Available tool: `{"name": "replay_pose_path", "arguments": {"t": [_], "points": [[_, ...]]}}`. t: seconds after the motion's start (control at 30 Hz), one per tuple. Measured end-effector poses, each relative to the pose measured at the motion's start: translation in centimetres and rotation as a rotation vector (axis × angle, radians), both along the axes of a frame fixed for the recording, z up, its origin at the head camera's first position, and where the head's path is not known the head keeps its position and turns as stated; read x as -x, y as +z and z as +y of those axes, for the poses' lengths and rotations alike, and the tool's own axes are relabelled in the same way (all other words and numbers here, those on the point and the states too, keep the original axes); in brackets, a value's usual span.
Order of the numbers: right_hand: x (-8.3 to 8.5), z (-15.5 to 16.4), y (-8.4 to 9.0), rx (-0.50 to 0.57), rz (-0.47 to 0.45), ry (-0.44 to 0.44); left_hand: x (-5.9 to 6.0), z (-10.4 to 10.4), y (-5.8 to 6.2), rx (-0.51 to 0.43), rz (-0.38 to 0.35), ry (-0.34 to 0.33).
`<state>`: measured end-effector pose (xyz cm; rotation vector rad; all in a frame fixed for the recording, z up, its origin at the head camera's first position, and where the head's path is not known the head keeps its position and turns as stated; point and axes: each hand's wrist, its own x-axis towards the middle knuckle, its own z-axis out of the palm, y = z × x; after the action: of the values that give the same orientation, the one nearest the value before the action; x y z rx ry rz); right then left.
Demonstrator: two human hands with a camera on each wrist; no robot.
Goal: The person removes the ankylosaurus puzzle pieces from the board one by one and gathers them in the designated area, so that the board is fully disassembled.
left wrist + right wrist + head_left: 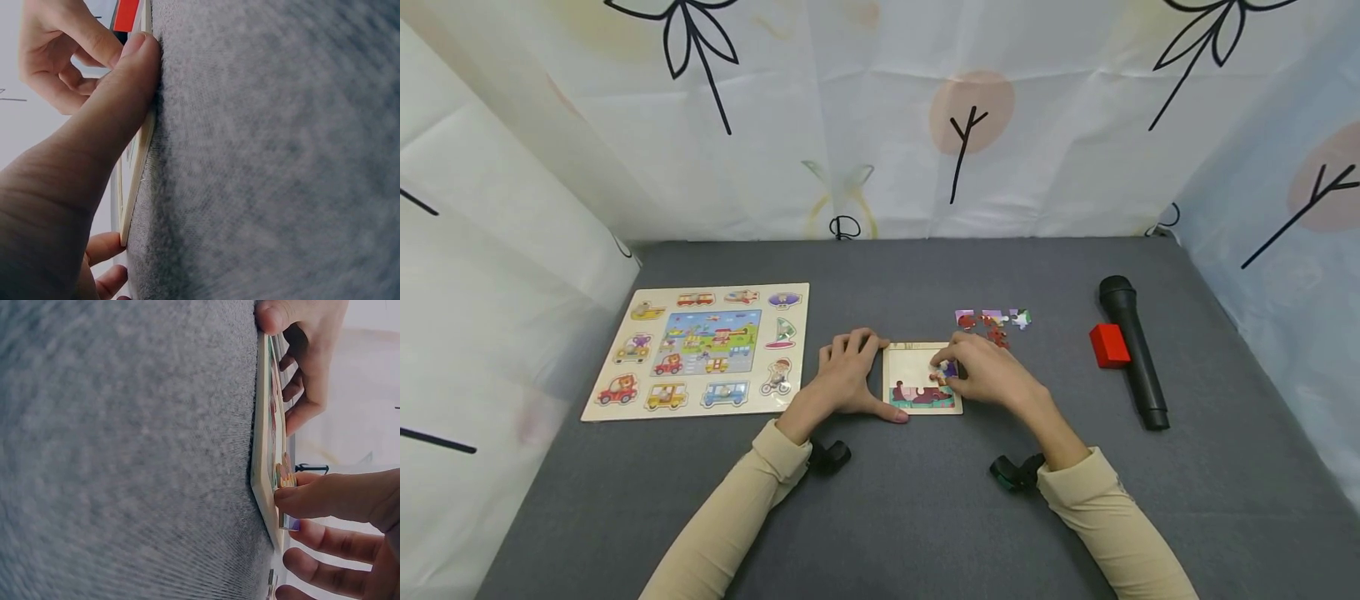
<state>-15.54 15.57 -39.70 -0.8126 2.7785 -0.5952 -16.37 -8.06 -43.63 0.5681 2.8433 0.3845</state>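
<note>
Beige sleeves [722,517] extend over the worktop [917,517]. The left hand [847,375], fingers spread, touches the puzzle board [908,365] at its left; the right hand [991,371] pinches a puzzle piece [287,478] over the board's right part, near loose pieces [996,332].

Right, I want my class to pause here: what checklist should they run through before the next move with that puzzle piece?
1. Small puzzle frame steadied: ok; the left hand touches its near edge and far left corner.
2. Puzzle piece secure: ok; the right hand pinches it over the frame's right side.
3. Piece fits its neighbours: cannot tell; fingers partly cover it.
4. Picture complete: not ok; bare space shows above the bottom strip.
5. Loose pieces reachable: probably ok; they lie beyond the far right corner.
6. Red block out of the way: ok; it's well right.
</note>
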Motion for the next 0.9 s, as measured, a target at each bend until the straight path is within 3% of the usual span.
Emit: {"name": "replay_pose_path", "arguments": {"t": [0.57, 0.9], "points": [[0.2, 0.7, -0.3, 0.032, 0.002, -0.029, -0.1, -0.1, -0.2, -0.006, 0.008, -0.002], [0.9, 3.6, 0.3, 0.048, 0.016, -0.097, 0.0, 0.0, 0.0, -0.006, 0.009, -0.003]]}}
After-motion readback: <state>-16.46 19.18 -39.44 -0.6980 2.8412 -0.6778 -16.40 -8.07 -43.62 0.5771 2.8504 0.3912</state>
